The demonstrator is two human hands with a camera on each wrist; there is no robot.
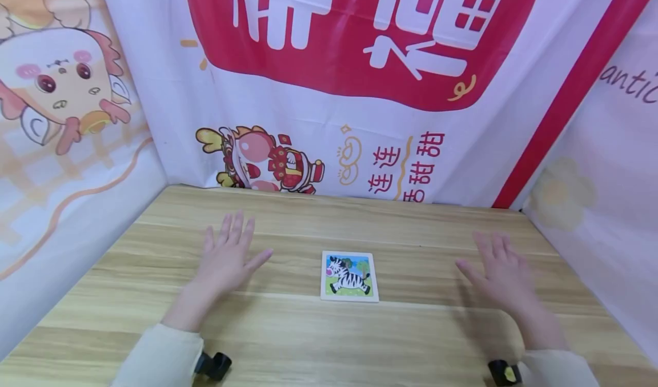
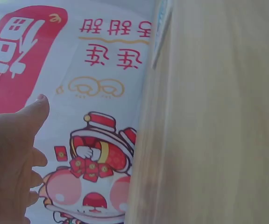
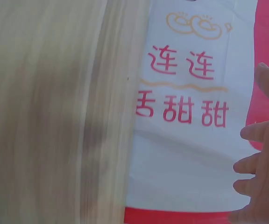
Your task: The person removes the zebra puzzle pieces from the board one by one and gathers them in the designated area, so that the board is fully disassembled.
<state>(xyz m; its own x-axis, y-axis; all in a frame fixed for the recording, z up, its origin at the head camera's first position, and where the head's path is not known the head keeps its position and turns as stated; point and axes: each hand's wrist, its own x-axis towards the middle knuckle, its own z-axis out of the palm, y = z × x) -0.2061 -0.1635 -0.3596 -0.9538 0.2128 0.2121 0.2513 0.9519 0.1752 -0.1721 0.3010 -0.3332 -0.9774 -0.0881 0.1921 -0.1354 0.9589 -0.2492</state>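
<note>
A square zebra picture puzzle [image 1: 349, 277] with a pale border lies flat near the middle of the table. To its left, my left hand [image 1: 229, 260] is spread palm down, holding nothing, with the thumb pointing toward the picture. My right hand [image 1: 501, 273] is likewise spread on the other side, farther from the picture, its shadow falling on the wood. In the left wrist view the left hand [image 2: 13, 154] shows at the left edge, and the picture's edge [image 2: 162, 35] appears at the top. The right wrist view shows the right hand [image 3: 265, 154] with nothing in its fingers.
The wooden table [image 1: 411, 341] ends at a printed cloth backdrop [image 1: 288, 90] with red and white lettering. Printed cloths also line the left side [image 1: 67, 147] and right side [image 1: 612, 204]. Each wrist wears a black camera strap, seen at the left wrist [image 1: 213, 366].
</note>
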